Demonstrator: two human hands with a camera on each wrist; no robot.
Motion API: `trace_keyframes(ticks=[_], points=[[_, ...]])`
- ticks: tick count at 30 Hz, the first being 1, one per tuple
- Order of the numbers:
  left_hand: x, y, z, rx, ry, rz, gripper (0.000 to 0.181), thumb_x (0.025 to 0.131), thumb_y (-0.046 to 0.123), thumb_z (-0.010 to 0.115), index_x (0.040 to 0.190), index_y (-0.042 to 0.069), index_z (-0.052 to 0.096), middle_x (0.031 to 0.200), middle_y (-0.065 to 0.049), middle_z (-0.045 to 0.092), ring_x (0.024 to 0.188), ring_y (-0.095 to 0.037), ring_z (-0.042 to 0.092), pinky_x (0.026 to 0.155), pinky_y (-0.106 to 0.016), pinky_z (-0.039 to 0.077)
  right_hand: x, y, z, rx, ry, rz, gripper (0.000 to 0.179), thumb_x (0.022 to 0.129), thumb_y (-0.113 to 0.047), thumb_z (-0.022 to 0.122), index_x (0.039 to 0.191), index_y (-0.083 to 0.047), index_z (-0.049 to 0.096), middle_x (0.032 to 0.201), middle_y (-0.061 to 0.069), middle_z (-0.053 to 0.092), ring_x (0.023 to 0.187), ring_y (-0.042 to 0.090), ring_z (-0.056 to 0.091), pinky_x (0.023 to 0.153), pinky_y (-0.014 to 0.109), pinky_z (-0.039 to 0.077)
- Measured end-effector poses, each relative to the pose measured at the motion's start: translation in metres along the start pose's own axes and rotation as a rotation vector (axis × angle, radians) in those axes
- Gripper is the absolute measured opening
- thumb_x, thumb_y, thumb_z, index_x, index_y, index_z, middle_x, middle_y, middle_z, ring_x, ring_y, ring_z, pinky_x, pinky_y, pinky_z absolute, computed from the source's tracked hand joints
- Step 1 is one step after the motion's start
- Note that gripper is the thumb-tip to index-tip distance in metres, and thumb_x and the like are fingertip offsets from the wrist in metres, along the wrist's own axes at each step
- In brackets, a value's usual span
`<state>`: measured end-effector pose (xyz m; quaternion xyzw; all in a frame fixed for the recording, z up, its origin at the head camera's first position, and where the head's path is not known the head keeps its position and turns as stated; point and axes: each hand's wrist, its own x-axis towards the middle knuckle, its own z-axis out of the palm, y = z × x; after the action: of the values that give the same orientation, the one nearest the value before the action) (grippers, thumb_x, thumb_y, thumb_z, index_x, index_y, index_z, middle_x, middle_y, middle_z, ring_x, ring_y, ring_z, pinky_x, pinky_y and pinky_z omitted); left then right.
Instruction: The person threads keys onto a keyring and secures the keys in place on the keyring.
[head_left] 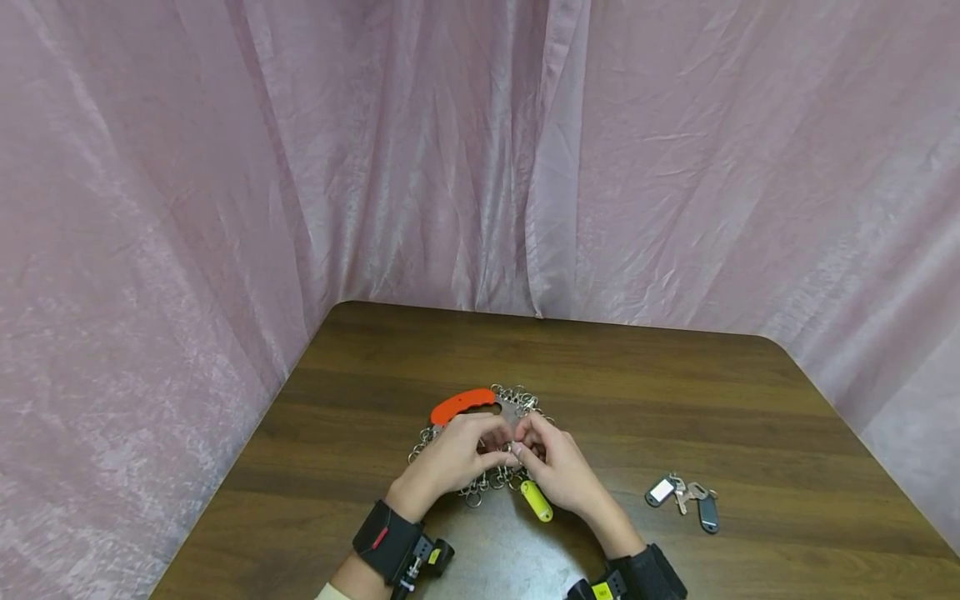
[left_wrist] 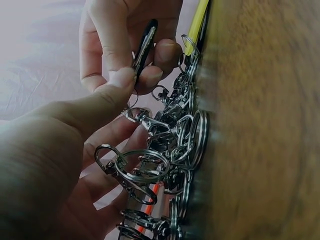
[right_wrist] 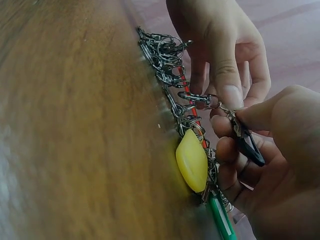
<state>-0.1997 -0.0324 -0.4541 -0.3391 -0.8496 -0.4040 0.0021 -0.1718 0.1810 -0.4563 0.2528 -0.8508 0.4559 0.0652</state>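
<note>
Black tag [right_wrist: 248, 146], long axis diagonal, tip lower right in right-wrist view

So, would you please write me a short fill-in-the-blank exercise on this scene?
In the head view, the bright tag beside the metal clips is ____.
Loose keys lie on the table with ____ key tags.
In the right wrist view, the slim tag at the bottom is ____.
The dark tag is held by the ____ grip.
Missing words: yellow; two; green; right.
</note>
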Motion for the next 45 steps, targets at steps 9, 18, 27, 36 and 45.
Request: trace_keyframes(ticks=[9, 18, 27, 36, 45], points=[[0.0, 0.0001, -0.0019, 0.022, -0.001, 0.01, 0.02, 0.091, 0.024, 0.085, 0.106, 0.02, 0.072, 0.092, 0.01, 0.07, 0.083, -0.001, 0.064, 0.076, -0.023, 0.056, 0.0008, 0.0006, 0.0006, -0.026, -0.004, -0.021, 0.013, 0.1, -0.001, 0.068, 0.103, -0.011, 0.06, 0.077, -0.001, 0.065, 0.07, 0.01, 0.057, 0.068, 0.028, 0.048], [0.0004, 0.0023, -0.0026, 0.03, 0.003, 0.026, 0.017, 0.092, 0.028, 0.084, 0.102, 0.021, 0.071, 0.088, 0.016, 0.066, 0.08, 0.001, 0.062, 0.074, -0.022, 0.055, 0.0011, -0.002, -0.0017, -0.047, -0.028, -0.008, 0.006, 0.101, -0.003, 0.067, 0.103, -0.007, 0.062, 0.078, -0.002, 0.066, 0.072, 0.01, 0.059, 0.071, 0.029, 0.049], [-0.0013, 0.0054, -0.006, 0.008, -0.021, -0.025, 0.024, 0.092, 0.028, 0.085, 0.11, 0.019, 0.072, 0.088, 0.015, 0.067, 0.08, 0.0, 0.063, 0.075, -0.023, 0.055, 0.0018, -0.0034, 0.0003, -0.047, 0.002, -0.034, 0.016, 0.098, 0.003, 0.069, 0.103, -0.01, 0.06, 0.075, -0.007, 0.062, 0.068, 0.008, 0.056, 0.067, 0.028, 0.047], [-0.0011, 0.0064, -0.006, 0.051, -0.021, 0.021, 0.019, 0.095, 0.029, 0.081, 0.109, 0.02, 0.071, 0.09, 0.014, 0.067, 0.082, 0.0, 0.063, 0.076, -0.023, 0.055, 0.0005, -0.0043, -0.0005, -0.045, 0.0, -0.03, 0.015, 0.099, 0.001, 0.069, 0.102, -0.011, 0.059, 0.075, -0.008, 0.06, 0.067, 0.007, 0.054, 0.066, 0.027, 0.046], [-0.0016, 0.0046, -0.0033, 0.045, -0.013, 0.02, 0.015, 0.098, 0.028, 0.078, 0.11, 0.02, 0.073, 0.09, 0.015, 0.069, 0.083, 0.001, 0.064, 0.078, -0.023, 0.056, 0.0001, -0.0028, -0.0007, -0.037, -0.017, -0.026, 0.01, 0.101, -0.001, 0.066, 0.104, -0.008, 0.059, 0.077, 0.002, 0.068, 0.07, 0.01, 0.062, 0.068, 0.028, 0.05]])
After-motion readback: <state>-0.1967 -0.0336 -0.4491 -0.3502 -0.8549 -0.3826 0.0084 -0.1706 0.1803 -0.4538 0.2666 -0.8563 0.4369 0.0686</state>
